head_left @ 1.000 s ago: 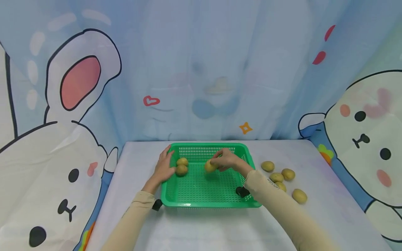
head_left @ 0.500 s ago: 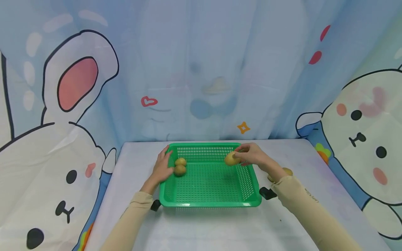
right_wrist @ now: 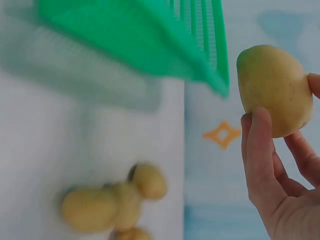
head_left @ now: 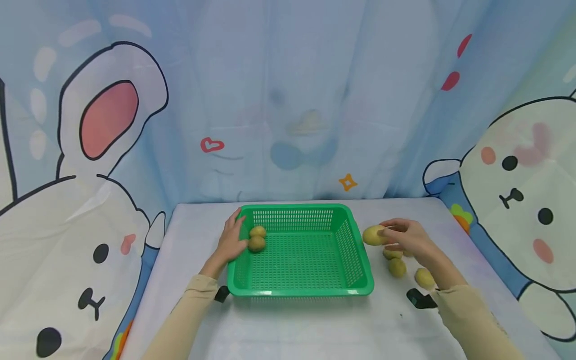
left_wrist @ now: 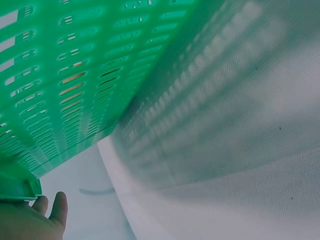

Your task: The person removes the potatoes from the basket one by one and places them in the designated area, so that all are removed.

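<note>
A green plastic basket with slotted sides stands on the table. My left hand holds its left rim; the left wrist view shows the fingertips at the rim's corner. Inside the basket, against the left side, lie two potatoes, one nearer and one farther. My right hand pinches a potato between thumb and fingers, raised just outside the basket's right rim. Below that hand several loose potatoes lie on the table, some partly hidden by it.
A pale cloth covers the table. Behind it hangs a blue curtain printed with cartoon animals. Near the right sleeve another loose potato lies on the cloth. Black straps sit at both wrists.
My right hand has carried its potato from over the basket's middle, rightward across the right rim, to above the loose potatoes. The left hand has stayed on the left rim.
</note>
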Demonstrator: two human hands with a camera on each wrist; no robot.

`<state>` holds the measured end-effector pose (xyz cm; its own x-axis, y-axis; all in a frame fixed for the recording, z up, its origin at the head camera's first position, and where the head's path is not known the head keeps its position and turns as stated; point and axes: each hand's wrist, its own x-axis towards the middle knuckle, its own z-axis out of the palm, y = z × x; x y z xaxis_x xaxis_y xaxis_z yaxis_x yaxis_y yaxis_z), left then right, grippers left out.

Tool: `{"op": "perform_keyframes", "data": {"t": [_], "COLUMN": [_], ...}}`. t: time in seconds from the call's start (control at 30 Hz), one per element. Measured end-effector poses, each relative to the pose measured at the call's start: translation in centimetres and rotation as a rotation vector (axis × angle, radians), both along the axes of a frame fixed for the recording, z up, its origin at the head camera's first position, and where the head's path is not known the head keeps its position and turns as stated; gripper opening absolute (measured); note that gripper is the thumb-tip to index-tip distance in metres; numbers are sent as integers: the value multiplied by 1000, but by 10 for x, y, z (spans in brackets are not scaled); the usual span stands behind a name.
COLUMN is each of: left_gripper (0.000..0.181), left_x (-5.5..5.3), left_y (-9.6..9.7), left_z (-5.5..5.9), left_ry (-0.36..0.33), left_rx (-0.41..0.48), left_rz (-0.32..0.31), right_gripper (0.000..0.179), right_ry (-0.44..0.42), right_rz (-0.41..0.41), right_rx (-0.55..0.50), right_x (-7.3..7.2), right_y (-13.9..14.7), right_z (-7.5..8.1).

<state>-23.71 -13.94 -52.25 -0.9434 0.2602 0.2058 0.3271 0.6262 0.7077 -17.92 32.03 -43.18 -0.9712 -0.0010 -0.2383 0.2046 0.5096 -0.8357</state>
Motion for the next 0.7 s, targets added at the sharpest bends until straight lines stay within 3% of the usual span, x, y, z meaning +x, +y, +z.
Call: {"op": "perform_keyframes", "data": {"t": [0.17,0.33,0.5,0.7], "left_gripper": [75,74,74,74], "left_x": [0,1,1,1], "left_y": [0,0,0,0], "left_z": [2,3,3,2], "left_ry": [2,-4,-2,-6], "left_rx": [-1,-3,1,2], "left_rz": [6,2,1,0], "right_gripper": [67,71,72,73], "right_ry": [-30,-74,-74,-123], "right_rz": [-113,-245,-462,-725], "right_rx": [-3,-54,-133,-215], "right_x": [20,44,63,75], "right_y": [36,75,111,136], "right_z": [-19,-50,-76,-100]}}
